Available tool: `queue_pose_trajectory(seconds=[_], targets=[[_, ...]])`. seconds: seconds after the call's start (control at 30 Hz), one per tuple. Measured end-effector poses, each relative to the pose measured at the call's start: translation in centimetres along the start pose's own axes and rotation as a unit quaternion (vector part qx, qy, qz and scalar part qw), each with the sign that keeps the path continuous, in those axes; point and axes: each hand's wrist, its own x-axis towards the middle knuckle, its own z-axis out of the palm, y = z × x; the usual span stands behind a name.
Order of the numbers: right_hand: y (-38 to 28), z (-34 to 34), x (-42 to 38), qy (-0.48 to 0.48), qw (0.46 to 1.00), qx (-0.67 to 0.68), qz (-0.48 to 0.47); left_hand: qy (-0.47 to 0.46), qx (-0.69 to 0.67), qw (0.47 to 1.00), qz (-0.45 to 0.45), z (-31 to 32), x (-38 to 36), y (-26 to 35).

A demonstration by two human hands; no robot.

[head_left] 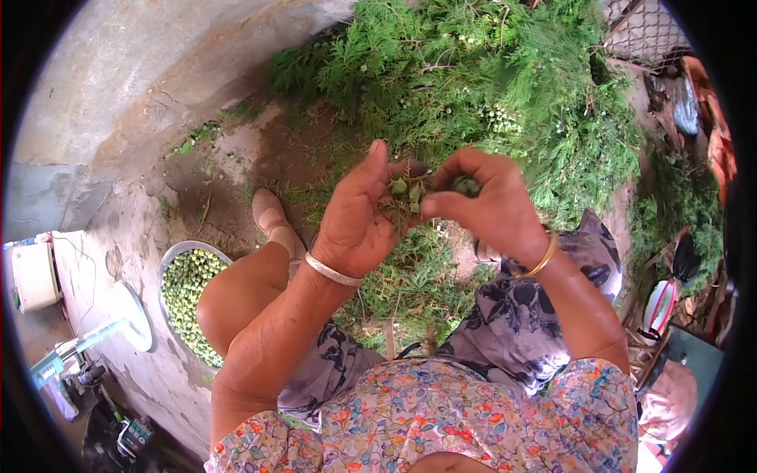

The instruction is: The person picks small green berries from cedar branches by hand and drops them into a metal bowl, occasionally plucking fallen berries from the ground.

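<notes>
My left hand (355,213) is turned palm up with the thumb raised, and its partly hidden fingers hold a small conifer sprig (406,193) bearing green cones. Close on its right, my right hand (493,197) pinches at the sprig with thumb and forefinger. Several green cones (467,186) show inside the curl of that hand. Down to the left, a round metal basin (163,276) holds a heap of picked green cones (192,296). A large pile of cut conifer branches (473,87) lies beyond my hands.
A concrete wall (142,87) rises at the left. A white pedestal fan (130,315) stands near the basin, with a white box (35,276) behind it. Loose green clippings (402,292) lie between my legs. Wire mesh (646,31) and assorted clutter line the right side.
</notes>
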Motion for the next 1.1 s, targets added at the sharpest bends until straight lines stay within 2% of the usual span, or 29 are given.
queue_pose_trajectory(seconds=[0.03,0.23,0.37,0.43,0.53,0.67,0.77,0.83,0.93,1.1], targets=[[0.7,0.6,-0.1,0.017,0.998,-0.051,-0.042,0.006,0.002,1.0,0.005,0.0,0.0,0.0],[0.9,1.7,0.0,0.018,0.991,-0.115,-0.065,0.005,-0.009,1.0,0.013,0.0,0.3,-0.6],[2.0,2.0,0.0,0.041,0.99,-0.1,-0.096,-0.016,-0.012,1.0,0.018,-0.6,0.6,-0.9],[1.8,2.0,0.0,0.035,0.998,-0.043,-0.02,-0.063,-0.045,0.997,0.001,-1.4,0.9,-0.8],[2.1,2.0,0.2,0.05,0.999,-0.004,-0.003,-0.043,0.022,0.998,0.033,-1.3,0.9,-1.0],[1.2,2.0,0.5,0.061,0.998,-0.027,0.002,-0.053,0.049,0.996,0.044,-1.1,1.1,-0.8],[1.6,2.0,0.9,0.101,0.993,-0.023,-0.048,-0.058,0.078,0.993,0.069,-0.4,1.0,-0.7],[1.4,1.8,1.0,0.078,0.995,0.034,0.045,-0.029,0.122,0.988,0.092,-0.2,0.9,-0.7],[1.1,1.5,1.1,0.067,0.996,-0.007,0.058,-0.02,0.149,0.984,0.094,0.1,0.7,-1.2],[1.7,1.2,1.1,0.053,0.997,0.015,0.051,-0.053,0.219,0.968,0.11,0.2,0.5,-1.4]])
